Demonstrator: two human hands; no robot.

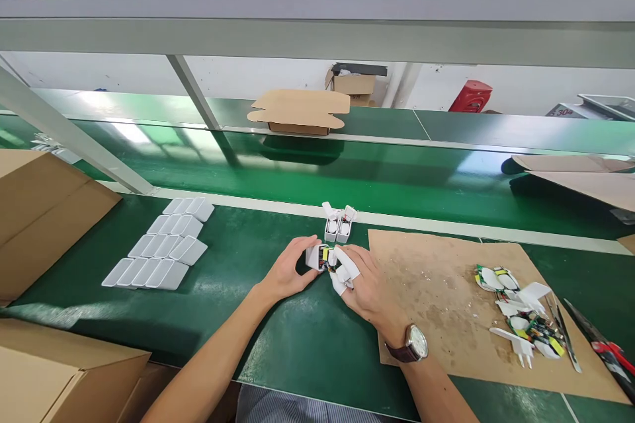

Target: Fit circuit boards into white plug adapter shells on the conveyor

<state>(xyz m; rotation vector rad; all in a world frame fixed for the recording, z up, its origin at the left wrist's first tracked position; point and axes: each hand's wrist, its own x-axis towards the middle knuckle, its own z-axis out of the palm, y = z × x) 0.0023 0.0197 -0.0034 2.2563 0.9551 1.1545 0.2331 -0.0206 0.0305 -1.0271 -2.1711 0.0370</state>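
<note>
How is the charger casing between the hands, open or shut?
Open: the charger casing between left hand and right hand shows its yellow inner parts.

Near the left hand (288, 271) the green tabletop (297, 344) lies bare as far as the rows of white casings (161, 248) farther left. Just beyond both hands, two opened adapter shells (338, 225) block the way. Beside the right hand (364, 287) the cardboard sheet (436, 291) stays open until a heap of adapter parts (520, 324). Cardboard boxes (44, 211) wall off the far left.

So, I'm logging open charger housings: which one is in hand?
The charger housing showing yellow inside, held between left hand and right hand; the other two housings stand untouched just behind it.
</note>
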